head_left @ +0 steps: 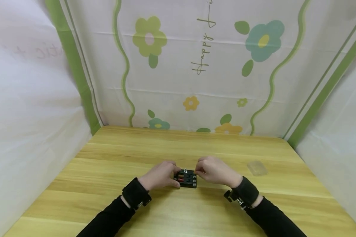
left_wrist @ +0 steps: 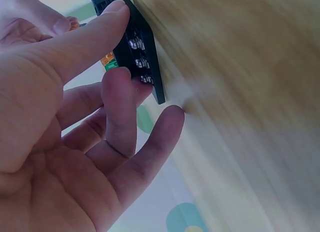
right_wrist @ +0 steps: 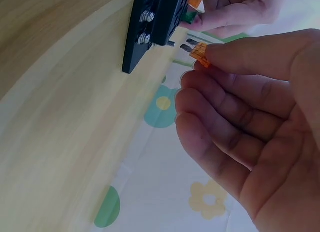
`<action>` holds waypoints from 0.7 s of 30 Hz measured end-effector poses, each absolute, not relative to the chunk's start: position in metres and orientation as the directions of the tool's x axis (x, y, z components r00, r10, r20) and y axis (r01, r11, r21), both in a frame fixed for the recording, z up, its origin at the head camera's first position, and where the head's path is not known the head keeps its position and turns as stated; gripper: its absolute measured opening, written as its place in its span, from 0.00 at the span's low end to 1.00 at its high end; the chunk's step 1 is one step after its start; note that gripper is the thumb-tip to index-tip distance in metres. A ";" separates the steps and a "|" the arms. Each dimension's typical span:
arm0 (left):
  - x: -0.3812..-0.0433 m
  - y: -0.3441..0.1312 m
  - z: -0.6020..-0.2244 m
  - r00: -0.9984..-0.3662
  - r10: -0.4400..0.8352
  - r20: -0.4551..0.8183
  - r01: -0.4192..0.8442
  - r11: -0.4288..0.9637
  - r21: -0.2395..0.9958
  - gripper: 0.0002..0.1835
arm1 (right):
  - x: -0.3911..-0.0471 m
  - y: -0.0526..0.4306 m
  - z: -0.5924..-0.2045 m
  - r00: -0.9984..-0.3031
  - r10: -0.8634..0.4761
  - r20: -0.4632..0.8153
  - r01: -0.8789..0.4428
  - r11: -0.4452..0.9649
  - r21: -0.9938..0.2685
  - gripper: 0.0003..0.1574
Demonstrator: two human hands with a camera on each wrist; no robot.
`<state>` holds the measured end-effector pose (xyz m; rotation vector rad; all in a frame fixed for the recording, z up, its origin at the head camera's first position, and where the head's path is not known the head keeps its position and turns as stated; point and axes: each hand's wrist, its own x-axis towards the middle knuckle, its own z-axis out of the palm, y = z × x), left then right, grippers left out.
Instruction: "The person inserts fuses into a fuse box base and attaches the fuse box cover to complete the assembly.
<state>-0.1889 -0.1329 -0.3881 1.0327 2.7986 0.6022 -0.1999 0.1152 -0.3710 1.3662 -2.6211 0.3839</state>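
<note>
A black fuse block (head_left: 190,180) with screw terminals lies on the wooden table in the head view. Its left end is held by my left hand (head_left: 161,175), the thumb at the near corner and fingertips at the far side. A red blade fuse (head_left: 180,180) sits in the block, and in the right wrist view a green fuse (right_wrist: 189,17) and an orange one (right_wrist: 195,1) show there too. Between thumb and index finger, my right hand (head_left: 216,170) pinches another orange blade fuse (right_wrist: 200,53), its prongs pointing at the block from a short gap.
A small clear plastic piece (head_left: 257,168) lies on the table (head_left: 136,148) to the right of my right hand. White cloth with printed flowers (head_left: 191,103) hangs behind the table, and white cloth stands along both sides.
</note>
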 end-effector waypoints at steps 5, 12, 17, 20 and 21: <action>-0.189 -0.132 -0.390 -0.772 0.635 0.041 0.595 0.698 0.397 0.31 | -0.201 0.109 -0.371 -0.566 -0.784 0.254 -0.824 0.544 -0.158 0.05; -0.190 -0.133 -0.389 -0.759 0.649 0.052 0.612 0.685 0.395 0.29 | -0.206 0.103 -0.374 -0.565 -0.788 0.243 -0.825 0.536 -0.179 0.06; -0.189 -0.133 -0.387 -0.759 0.649 0.049 0.610 0.684 0.399 0.28 | -0.210 0.101 -0.376 -0.572 -0.787 0.231 -0.820 0.538 -0.196 0.06; -0.189 -0.134 -0.387 -0.758 0.650 0.046 0.611 0.685 0.397 0.29 | -0.210 0.099 -0.376 -0.576 -0.787 0.219 -0.816 0.544 -0.195 0.05; -0.189 -0.134 -0.387 -0.758 0.651 0.045 0.611 0.685 0.396 0.29 | -0.210 0.099 -0.376 -0.578 -0.787 0.215 -0.815 0.545 -0.195 0.05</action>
